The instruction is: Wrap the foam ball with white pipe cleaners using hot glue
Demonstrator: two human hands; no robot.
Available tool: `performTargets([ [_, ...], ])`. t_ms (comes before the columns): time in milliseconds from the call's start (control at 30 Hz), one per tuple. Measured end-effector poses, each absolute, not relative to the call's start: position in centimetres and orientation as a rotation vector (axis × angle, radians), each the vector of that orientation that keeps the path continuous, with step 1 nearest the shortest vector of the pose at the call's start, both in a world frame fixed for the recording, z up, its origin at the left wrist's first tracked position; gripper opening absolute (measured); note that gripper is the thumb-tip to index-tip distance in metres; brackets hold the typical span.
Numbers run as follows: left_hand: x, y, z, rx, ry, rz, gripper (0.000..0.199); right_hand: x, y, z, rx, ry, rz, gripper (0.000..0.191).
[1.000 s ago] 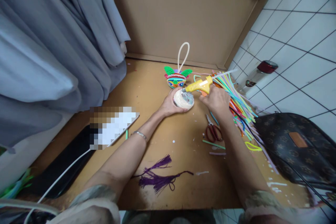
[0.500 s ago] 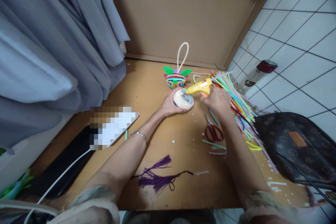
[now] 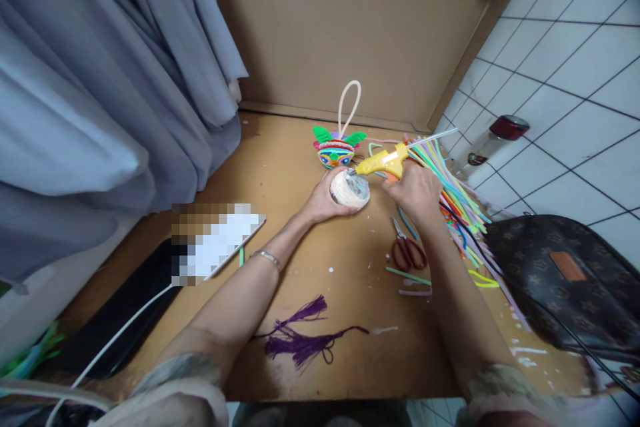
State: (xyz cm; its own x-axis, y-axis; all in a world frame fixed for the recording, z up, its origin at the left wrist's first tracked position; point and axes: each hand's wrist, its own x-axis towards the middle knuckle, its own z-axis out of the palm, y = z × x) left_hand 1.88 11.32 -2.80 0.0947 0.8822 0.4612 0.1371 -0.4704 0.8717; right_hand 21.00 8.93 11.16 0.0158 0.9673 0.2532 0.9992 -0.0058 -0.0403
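My left hand is wrapped round a cream-coloured round piece whose upper face shows a grey-blue patch. In my right hand is a yellow glue gun, a clear glue stick poking out of its back end. The gun's nozzle points down at the round piece's upper face; whether it touches cannot be made out. Just behind stands a colourful animal-head ornament with green ears and a white loop. Red-handled scissors lie in front of my right hand.
Purple tassels lie near the front edge. Coloured pipe cleaners are heaped at the right, beside a dark patterned bag and a red-capped bottle. A partly blurred white device and grey cloth occupy the left.
The glue gun has shifted slightly right over the round piece, and its glue stick now points further out to the upper right. My left hand has hardly moved.
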Motion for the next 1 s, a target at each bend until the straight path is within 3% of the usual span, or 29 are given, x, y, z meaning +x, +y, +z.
performTargets([
  [1000,1.89,11.48,-2.94,1.726,1.011,1.453,0.101,21.07,9.04,10.95,-2.086,-2.034,-0.246,0.039],
])
